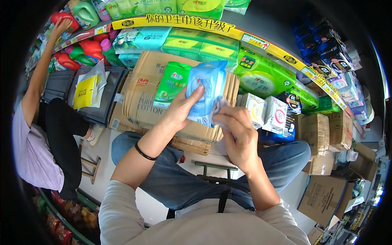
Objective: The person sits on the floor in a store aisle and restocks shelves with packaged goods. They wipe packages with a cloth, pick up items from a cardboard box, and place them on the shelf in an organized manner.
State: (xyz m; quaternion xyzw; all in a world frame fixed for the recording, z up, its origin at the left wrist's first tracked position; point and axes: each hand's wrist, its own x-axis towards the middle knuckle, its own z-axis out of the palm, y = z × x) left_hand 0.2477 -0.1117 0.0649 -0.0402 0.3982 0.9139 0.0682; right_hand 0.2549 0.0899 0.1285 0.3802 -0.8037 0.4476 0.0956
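Observation:
My left hand (pixel 183 107) grips a blue soft pack of wipes (pixel 205 88) from its left side, thumb across the front. Bunched in the fingers of my right hand (pixel 240 131) is a greyish cloth (pixel 221 107), which touches the pack's lower right edge. Just behind and left of the blue pack, a green pack of wipes (pixel 172 81) lies on a stack of flattened cardboard cartons (pixel 144 98). Part of the green pack is hidden by my left hand and the blue pack.
Two white boxes (pixel 254 107) stand right of the cardboard. Ahead, a shelf with a yellow edge strip (pixel 180 24) holds tissue packs (pixel 183 46). Cartons (pixel 315 131) line the right side. A co-worker (pixel 39 147) sits at left, one hand on a red detergent bottle (pixel 69 23).

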